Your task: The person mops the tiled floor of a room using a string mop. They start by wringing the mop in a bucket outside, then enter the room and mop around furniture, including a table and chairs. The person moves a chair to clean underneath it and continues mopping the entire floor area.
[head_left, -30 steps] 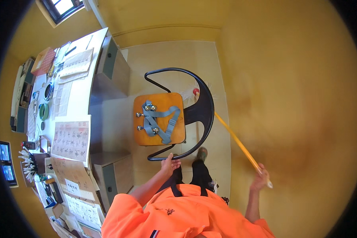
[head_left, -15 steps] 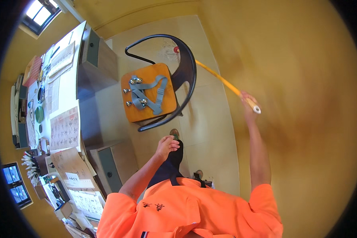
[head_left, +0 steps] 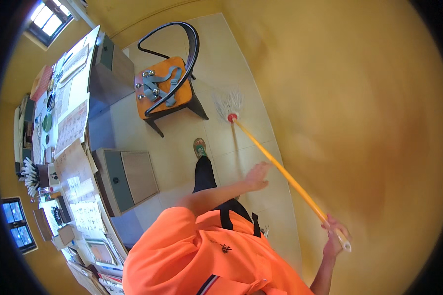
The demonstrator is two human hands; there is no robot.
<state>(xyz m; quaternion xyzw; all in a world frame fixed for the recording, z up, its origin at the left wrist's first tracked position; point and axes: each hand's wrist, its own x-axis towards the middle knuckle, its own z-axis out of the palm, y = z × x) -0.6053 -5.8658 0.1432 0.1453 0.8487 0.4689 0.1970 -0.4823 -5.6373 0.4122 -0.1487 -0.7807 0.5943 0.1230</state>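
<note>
My right hand (head_left: 336,234) is wrapped round the yellow handle of a mop (head_left: 295,185), close to its white end. The handle slants away to a red collar and a white string head, which rests on the tiled floor beside the wall. Just left of the handle's middle is my left hand (head_left: 257,177), slightly smeared, holding nothing, with its fingers reaching toward the handle. I see no clear contact there.
A chair (head_left: 157,81) with a black curved back stands ahead, grey straps with metal bells (head_left: 158,87) on its wooden seat. Along the left runs a long desk (head_left: 83,105) with papers and brushes, above drawer cabinets (head_left: 128,179). A yellow wall (head_left: 359,123) rises at right.
The mop head has come out from behind the chair, nearer to me. My right hand has moved down and right with the handle; my left hand has swung right toward it.
</note>
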